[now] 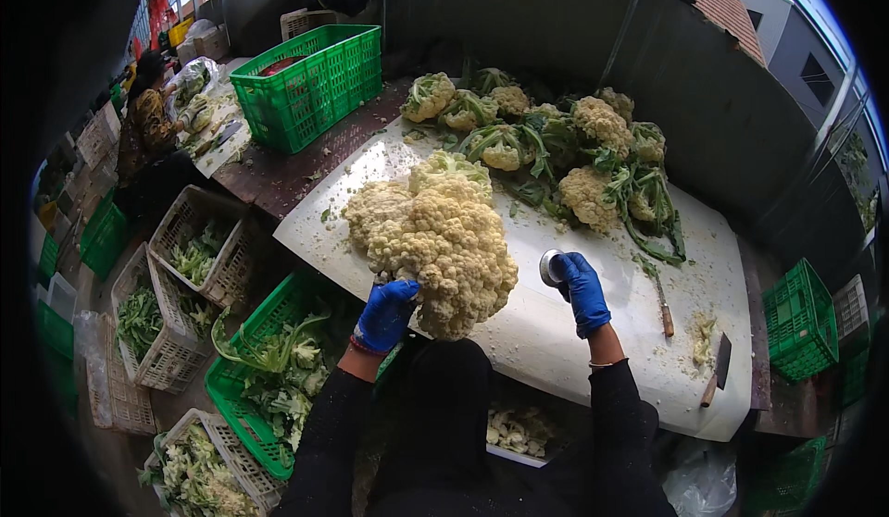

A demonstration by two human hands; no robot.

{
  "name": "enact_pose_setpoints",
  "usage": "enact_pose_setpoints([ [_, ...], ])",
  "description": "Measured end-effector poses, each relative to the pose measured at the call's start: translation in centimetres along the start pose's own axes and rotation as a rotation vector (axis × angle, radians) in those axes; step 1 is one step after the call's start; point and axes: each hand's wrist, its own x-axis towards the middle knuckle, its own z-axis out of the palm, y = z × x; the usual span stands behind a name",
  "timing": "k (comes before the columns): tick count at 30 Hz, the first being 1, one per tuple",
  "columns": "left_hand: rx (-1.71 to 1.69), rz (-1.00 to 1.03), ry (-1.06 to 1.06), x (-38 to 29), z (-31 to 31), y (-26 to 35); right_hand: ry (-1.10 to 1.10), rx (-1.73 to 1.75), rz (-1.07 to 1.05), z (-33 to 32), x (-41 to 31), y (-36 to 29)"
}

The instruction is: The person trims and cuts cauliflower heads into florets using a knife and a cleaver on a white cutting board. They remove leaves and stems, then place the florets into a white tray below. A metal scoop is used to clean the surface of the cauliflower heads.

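Note:
My left hand point(386, 316), in a blue glove, grips a large cauliflower head point(451, 253) at its lower left edge. The yellowish curd faces up, over the front of the white work surface point(549, 350). Behind it lie other trimmed heads point(375, 213), partly hidden. My right hand point(583, 293), gloved in blue too, holds a round, shiny metal tool point(552, 268) just right of the cauliflower, apart from it. What part the fingers wrap around is hidden. A pile of leafy cauliflowers point(587, 197) lies farther back on the surface.
A wooden-handled knife point(667, 319) and a cleaver point(722, 363) lie at right. Green crate point(312, 86) stands at back left. Crates of leaves point(243, 395) stand on the left, and a bin of trimmings point(521, 430) sits below. Another person point(149, 121) works at far left.

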Motion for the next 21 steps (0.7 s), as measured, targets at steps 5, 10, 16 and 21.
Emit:
enact_pose_setpoints([
  [5, -0.228, -0.384, -0.399, 6.0, 10.8, -9.7, -0.037, 0.037, 0.069, -9.9, -6.1, -0.2],
  [10, 0.173, -0.791, -0.315, 7.1, 19.2, -14.5, 0.098, 0.184, 0.173, -14.0, -8.2, 7.7],
  [16, 0.414, -0.575, -0.282, 5.9, 20.0, -16.3, -0.024, -0.035, 0.245, -13.6, -7.9, 4.4],
  [21, 0.461, -0.536, -0.267, 5.8, 19.1, -15.8, -0.054, 0.023, 0.058, -12.5, -3.4, -1.3],
])
